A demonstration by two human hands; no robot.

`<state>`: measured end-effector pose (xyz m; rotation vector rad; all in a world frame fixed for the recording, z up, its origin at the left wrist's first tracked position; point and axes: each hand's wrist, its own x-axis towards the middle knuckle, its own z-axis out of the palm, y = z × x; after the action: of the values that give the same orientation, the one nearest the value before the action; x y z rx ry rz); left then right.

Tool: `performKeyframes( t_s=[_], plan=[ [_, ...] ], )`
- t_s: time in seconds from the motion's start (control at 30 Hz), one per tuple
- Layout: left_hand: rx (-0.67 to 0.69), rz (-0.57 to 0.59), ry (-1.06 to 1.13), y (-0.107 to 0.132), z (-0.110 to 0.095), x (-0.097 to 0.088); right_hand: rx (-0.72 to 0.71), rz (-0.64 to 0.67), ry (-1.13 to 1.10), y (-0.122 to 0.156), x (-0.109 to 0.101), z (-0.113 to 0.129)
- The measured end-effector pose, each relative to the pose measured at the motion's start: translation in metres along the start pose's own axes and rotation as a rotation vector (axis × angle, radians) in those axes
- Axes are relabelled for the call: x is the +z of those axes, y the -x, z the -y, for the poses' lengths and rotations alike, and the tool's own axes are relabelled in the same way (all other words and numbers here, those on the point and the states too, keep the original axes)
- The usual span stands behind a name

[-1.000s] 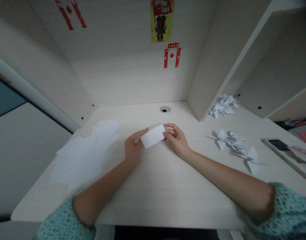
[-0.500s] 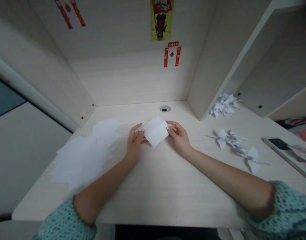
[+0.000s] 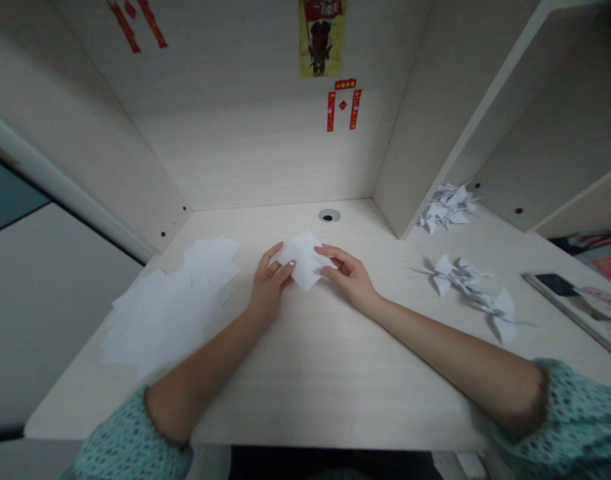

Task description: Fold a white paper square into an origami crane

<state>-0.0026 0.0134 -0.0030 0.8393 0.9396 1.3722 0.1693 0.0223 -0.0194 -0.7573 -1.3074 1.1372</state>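
1. Near the middle of the worktop, in the head view, a small white sheet is between the two hands, one corner pointing toward the person; whether it touches the surface below cannot be told.
2. The left hand grips the sheet's left side, thumb on the upper face and fingers behind the edge.
3. The right hand is at the opposite side, index fingertip and thumb at the paper; whether they pinch it or merely press on it cannot be told.
4. A light touch would probably serve best, since thin paper is likely to buckle or take stray creases under hard fingertips. The left thumb looks well placed to steady the sheet while the other hand works its edge; edges matched before pressing should give a straighter crease.
5. Leftward lies an overlapping pile of loose sheets, well within reach.
6. Rightward lie folded paper pieces, with a paper heap behind them, beside an upright panel.
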Motion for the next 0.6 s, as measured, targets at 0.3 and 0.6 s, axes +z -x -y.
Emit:
performKeyframes(
  t_s=[0.3,0.6],
  plan=[
    [-0.067,0.066,0.075,-0.0025,-0.0044,0.0002,0.007,0.116,-0.034,0.0030,0.0003,-0.0007],
    [-0.130,0.050,0.119,-0.0067,-0.0012,-0.0018,0.091,0.130,-0.101,0.0017,-0.0036,-0.0027]
  ],
)
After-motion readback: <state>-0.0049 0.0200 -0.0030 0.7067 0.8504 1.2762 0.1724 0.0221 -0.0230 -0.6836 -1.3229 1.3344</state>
